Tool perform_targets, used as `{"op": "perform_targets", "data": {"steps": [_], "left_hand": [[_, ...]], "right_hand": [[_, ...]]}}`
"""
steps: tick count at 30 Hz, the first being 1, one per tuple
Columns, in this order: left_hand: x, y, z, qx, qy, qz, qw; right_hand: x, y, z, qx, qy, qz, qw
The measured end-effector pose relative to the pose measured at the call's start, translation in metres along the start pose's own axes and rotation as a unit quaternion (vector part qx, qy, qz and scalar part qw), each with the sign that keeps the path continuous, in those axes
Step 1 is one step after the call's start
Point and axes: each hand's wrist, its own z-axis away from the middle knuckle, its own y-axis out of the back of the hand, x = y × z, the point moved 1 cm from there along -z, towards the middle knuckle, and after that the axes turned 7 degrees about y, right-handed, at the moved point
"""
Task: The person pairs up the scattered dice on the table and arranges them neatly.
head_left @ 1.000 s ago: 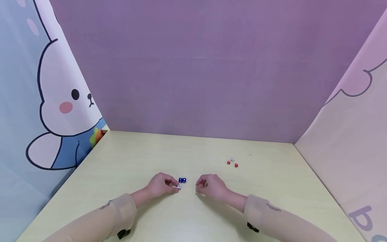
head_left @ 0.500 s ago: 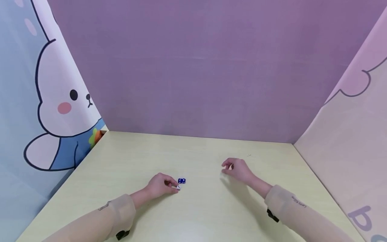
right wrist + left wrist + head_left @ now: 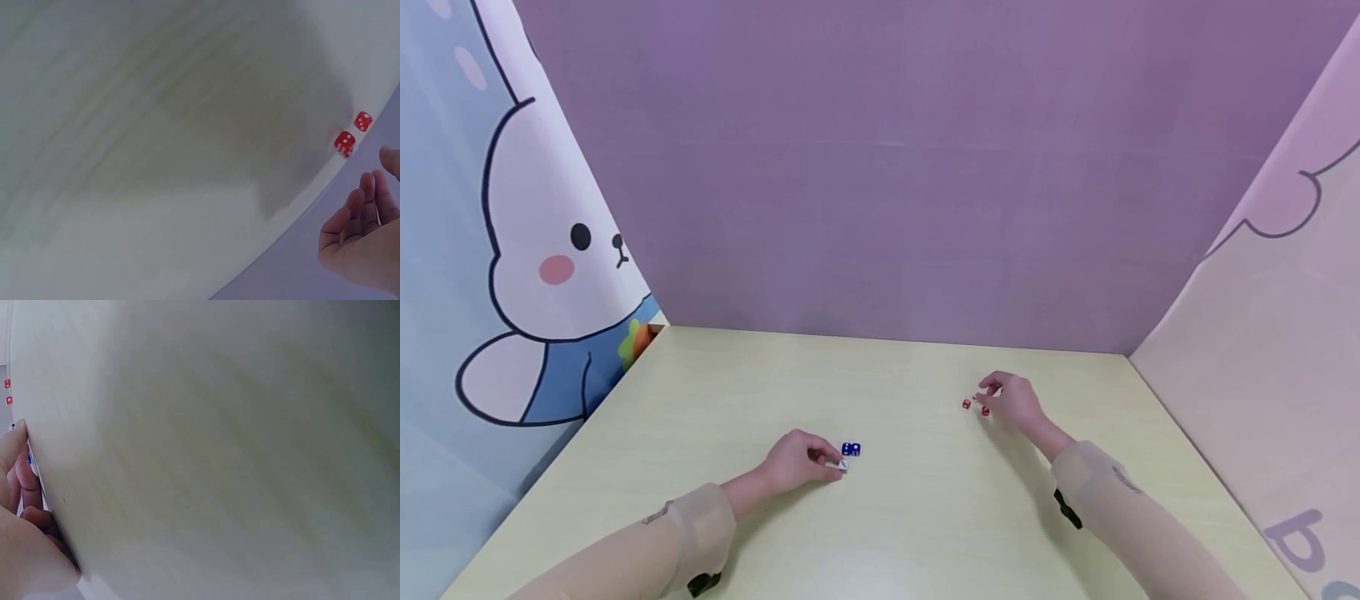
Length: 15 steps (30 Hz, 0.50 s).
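My left hand (image 3: 797, 458) pinches a white die (image 3: 843, 466) between thumb and fingertips, low at the tabletop. Right behind that die, two blue dice (image 3: 851, 449) lie side by side. In the left wrist view, the white die (image 3: 12, 427) shows at the thumb's tip. At the back right, my right hand (image 3: 1013, 402) hovers with thumb and fingers parted at a second white die (image 3: 976, 396), which is partly hidden by the fingers. Two red dice (image 3: 966, 404) lie close to it, and the right wrist view shows a red die (image 3: 344, 143) beyond the thumb.
The pale wooden table (image 3: 737, 375) ends at a purple backdrop (image 3: 880, 167). A side panel with a cartoon rabbit (image 3: 565, 250) borders the left, and a pale printed panel (image 3: 1262, 350) borders the right.
My right hand has moved from beside the blue dice out to the back right, over to the red and white dice. The left hand stays at its white die.
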Motion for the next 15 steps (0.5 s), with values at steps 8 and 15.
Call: {"op": "perform_targets", "data": {"steps": [8,15], "left_hand": [[-0.001,-0.001,-0.001,0.0,0.003,-0.004,1.0],[-0.001,-0.002,-0.001,0.002,0.007,-0.003,1.0]], "right_hand": [[0.012,-0.013,-0.007,-0.036,-0.066,0.017,0.997],[0.013,-0.018,-0.008,-0.033,-0.092,0.012,0.995]]}}
